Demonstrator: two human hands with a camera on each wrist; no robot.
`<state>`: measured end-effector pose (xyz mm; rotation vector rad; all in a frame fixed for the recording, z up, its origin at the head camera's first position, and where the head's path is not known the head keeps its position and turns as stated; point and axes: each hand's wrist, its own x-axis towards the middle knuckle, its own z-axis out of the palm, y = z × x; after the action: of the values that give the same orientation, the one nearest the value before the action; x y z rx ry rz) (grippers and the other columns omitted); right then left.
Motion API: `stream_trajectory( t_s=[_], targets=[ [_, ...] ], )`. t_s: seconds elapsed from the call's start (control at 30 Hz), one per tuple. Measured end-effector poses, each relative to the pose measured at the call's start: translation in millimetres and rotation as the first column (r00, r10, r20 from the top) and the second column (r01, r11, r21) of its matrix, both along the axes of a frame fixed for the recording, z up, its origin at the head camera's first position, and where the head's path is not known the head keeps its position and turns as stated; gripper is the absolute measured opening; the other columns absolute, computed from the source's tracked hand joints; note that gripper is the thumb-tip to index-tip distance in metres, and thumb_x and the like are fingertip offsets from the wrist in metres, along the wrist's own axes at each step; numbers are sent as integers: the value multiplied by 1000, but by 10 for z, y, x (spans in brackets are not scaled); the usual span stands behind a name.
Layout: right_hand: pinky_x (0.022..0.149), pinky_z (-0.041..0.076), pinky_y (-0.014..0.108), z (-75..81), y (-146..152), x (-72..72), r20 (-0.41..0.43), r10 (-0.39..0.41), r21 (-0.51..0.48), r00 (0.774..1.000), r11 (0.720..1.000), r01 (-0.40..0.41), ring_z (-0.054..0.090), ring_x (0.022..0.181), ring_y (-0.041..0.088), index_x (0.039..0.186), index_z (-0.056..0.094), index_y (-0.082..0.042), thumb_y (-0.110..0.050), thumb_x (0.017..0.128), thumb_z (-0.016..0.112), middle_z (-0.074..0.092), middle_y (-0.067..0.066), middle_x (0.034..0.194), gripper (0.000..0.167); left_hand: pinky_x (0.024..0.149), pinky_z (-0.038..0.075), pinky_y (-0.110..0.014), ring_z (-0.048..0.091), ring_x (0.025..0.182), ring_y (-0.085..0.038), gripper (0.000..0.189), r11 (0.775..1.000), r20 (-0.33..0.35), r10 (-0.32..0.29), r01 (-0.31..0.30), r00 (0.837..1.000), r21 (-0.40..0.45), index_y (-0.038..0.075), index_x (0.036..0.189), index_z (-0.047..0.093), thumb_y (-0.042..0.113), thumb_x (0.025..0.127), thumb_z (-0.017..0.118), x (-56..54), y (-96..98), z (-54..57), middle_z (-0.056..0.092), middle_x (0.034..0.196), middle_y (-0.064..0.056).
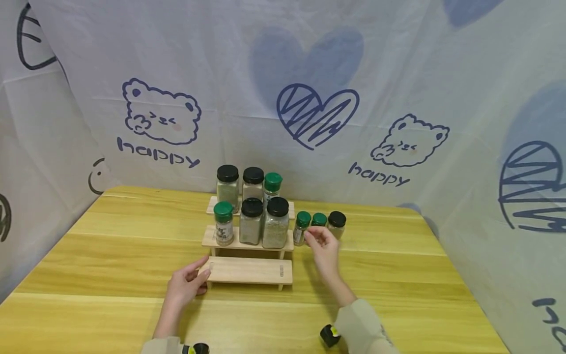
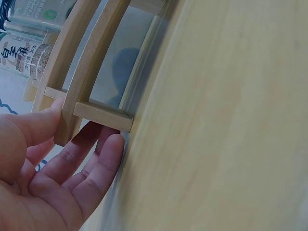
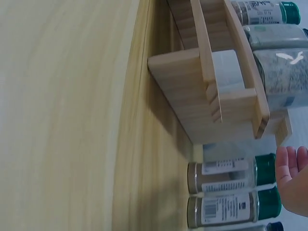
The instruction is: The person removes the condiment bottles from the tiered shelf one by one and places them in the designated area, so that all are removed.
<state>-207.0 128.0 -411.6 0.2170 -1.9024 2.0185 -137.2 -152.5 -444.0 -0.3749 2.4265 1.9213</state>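
My left hand grips the left end of the lowest step of a tiered wooden rack. In the left wrist view, the thumb lies over the board and the fingers are beneath and beside it. My right hand hovers at the small jars right of the rack, fingers loosely bent. Near its fingertips are a green-capped spice jar and a second green-capped spice jar; a black-capped jar stands beyond. The right wrist view shows fingers beside the green caps, with no jar visibly held.
On the middle step stand a green-capped jar and two black-capped jars, one of them large. The top step holds two black-capped jars and a green-capped one. A printed cloth hangs behind the wooden table.
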Motion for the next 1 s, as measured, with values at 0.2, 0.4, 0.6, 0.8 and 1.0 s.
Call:
stream_trajectory(
  t_s=[0.2, 0.4, 0.6, 0.8, 1.0],
  targets=[
    [59, 48, 15, 25, -106, 1, -48, 10, 19, 999, 1000, -9, 55, 68, 10, 91, 55, 18, 7, 81, 59, 59, 15, 81, 15, 65, 55, -31, 58, 87, -26, 40, 1000, 1, 3, -3, 1000, 5, 2, 128, 46, 7, 90, 54, 4, -2, 1, 44, 121, -34],
    [72, 49, 18, 65, -197, -20, -59, 42, 10, 997, 999, -42, 55, 86, 20, 100, 52, 16, 5, 82, 60, 54, 29, 97, 22, 65, 55, -30, 57, 91, -28, 40, 1000, -1, 2, -2, 1000, 8, 2, 129, 46, 6, 90, 53, 3, -5, -5, 42, 122, -34],
    [92, 43, 32, 108, -239, -43, -6, 134, -18, 991, 991, -134, 43, 108, 40, 121, 41, 9, 3, 81, 62, 43, 30, 117, 45, 65, 55, -31, 55, 96, -33, 41, 1000, -3, -10, 10, 1000, -11, 1, 129, 45, 8, 90, 54, 14, -7, -1, 41, 124, -35],
    [97, 32, 53, 178, -268, -27, 2, 188, -32, 982, 982, -188, 35, 112, 45, 129, 33, 8, 9, 79, 61, 36, 32, 123, 57, 65, 55, -32, 56, 95, -31, 41, 1000, -6, -16, 16, 1000, -12, 0, 129, 45, 9, 90, 54, 10, -9, 4, 39, 124, -35],
    [94, 33, 55, 327, -338, 82, 33, 183, 13, 983, 983, -184, 37, 110, 45, 127, 32, 14, 13, 78, 59, 38, 33, 121, 55, 65, 55, -32, 55, 96, -32, 41, 1000, 0, -15, 15, 1000, -12, 1, 129, 45, 9, 90, 54, 11, -12, -3, 40, 125, -34]
  ],
)
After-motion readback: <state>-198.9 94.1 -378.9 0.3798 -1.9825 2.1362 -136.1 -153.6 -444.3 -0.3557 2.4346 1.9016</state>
